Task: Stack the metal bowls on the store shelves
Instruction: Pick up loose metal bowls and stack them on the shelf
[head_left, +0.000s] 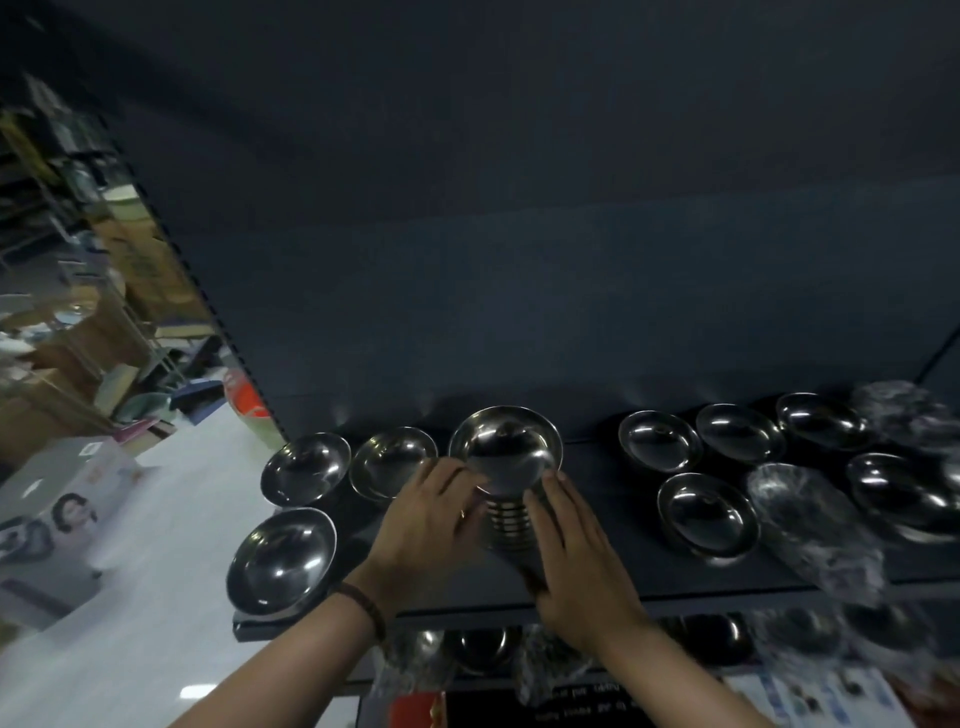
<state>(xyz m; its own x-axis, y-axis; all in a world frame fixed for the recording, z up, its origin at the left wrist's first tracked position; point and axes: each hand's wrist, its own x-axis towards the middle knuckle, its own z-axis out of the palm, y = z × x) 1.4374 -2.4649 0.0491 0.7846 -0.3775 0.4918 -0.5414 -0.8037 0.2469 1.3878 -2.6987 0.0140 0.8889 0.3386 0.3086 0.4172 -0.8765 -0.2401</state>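
A tall stack of nested metal bowls (506, 512) stands on the dark shelf (597, 587), its top bowl (505, 447) wide and shiny. My left hand (428, 519) grips the stack's left side and my right hand (576, 551) grips its right side. To the left sit three single metal bowls (305, 467), (392, 462), (283, 561). On the right, several more single bowls (657, 440) lie spread over the shelf, one of them (706, 514) near the front.
Plastic-wrapped bowl bundles (815, 525) lie at the shelf's right end. A lower shelf (483, 649) holds more bowls and wrapped packs. The shelf's left end (244, 623) borders a pale aisle floor with boxes (57, 499).
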